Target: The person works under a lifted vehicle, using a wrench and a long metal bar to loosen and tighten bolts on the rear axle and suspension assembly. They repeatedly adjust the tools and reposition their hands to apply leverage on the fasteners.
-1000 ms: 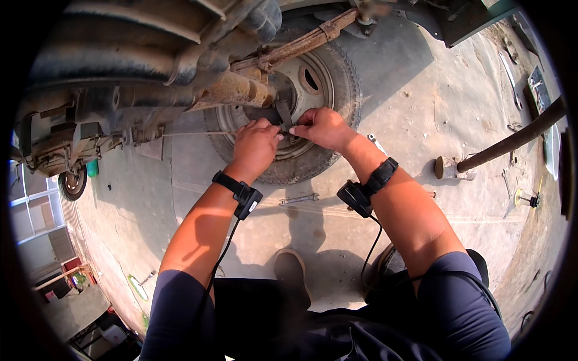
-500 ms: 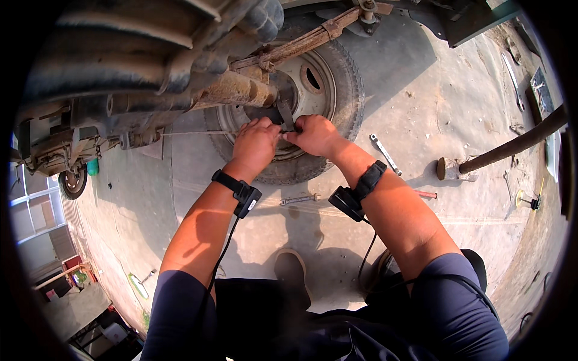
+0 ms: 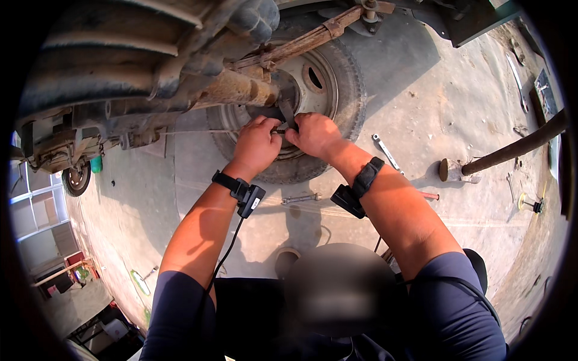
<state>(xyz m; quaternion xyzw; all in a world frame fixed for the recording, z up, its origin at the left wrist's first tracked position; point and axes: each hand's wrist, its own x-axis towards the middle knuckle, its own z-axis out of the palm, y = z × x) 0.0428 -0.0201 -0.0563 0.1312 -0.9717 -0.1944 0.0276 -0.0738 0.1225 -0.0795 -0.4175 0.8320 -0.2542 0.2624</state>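
Note:
A thin rod runs from the left under the vehicle to my left hand, whose fingers are curled closed around its end. A flat metal lever hangs down from the rusty axle. At its lower end my right hand pinches with thumb and fingers. A small dark fitting shows in the narrow gap between the two hands; its exact shape is hard to make out. Behind the hands is a wheel with a pale rim.
A ring spanner and another spanner lie on the concrete floor. To the right are a wooden-handled hammer and a long spanner. A leaf spring crosses above the wheel. A blurred grey rounded shape covers my lap.
My hands have parted slightly, baring the small fitting between them. The blurred grey shape has come in at the bottom, covering part of my shoe. The view has shifted a little.

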